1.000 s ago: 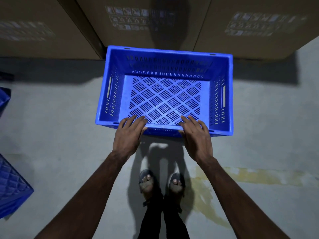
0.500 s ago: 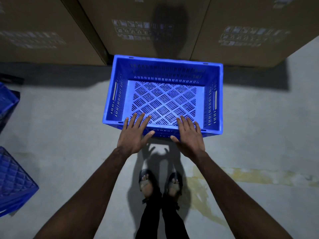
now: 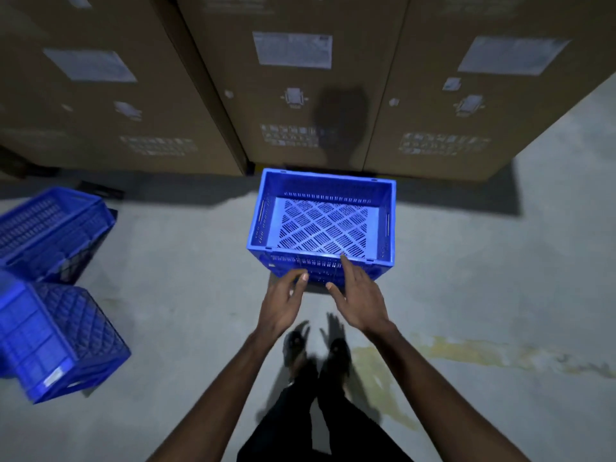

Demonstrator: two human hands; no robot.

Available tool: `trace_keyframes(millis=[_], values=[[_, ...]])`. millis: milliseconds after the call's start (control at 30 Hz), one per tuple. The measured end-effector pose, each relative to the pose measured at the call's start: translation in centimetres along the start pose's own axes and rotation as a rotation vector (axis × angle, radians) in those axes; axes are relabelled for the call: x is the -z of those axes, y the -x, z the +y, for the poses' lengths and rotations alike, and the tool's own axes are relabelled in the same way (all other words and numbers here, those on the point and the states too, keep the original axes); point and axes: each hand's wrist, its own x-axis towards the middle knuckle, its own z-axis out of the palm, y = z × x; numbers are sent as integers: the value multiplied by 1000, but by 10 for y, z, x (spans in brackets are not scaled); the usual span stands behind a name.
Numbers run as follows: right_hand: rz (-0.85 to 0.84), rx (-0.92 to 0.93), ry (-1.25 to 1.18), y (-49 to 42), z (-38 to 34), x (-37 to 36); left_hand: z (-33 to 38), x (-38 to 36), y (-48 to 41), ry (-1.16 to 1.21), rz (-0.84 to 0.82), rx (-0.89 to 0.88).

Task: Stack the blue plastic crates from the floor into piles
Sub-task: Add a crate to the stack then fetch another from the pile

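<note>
Item: open-topped blue perforated plastic crate (image 3: 321,228) | location: upright on grey concrete floor (image 3: 466,278), backed against brown cardboard cartons (image 3: 300,95), probably to steady a pile | left grip (image 3: 283,305), right grip (image 3: 361,301): both released, empty, before near wall | pending: overturned blue plastic crate (image 3: 60,338), far left

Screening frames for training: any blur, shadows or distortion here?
Head view: dim, brightest inside the centre crate; left hand and right hand fairly sharp, casting shadows on the floor; feet and side crates motion-blurred; a head shadow on the cardboard boxes; wide-angle bows box edges.
</note>
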Motion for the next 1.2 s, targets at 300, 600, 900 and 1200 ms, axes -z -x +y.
trace_keyframes(millis=[300, 600, 900, 1200], values=[[-62, 106, -97, 90, -48, -1, -28, 34, 106, 189, 187, 169], [-227, 321, 15, 96, -142, -35, -72, 102, 171, 314, 416, 245], [-307, 488, 148, 135, -303, -149, -188, 209, 252, 422, 571, 333], [-423, 590, 151, 222, -518, -311, -345, 361, 368, 435, 742, 414]])
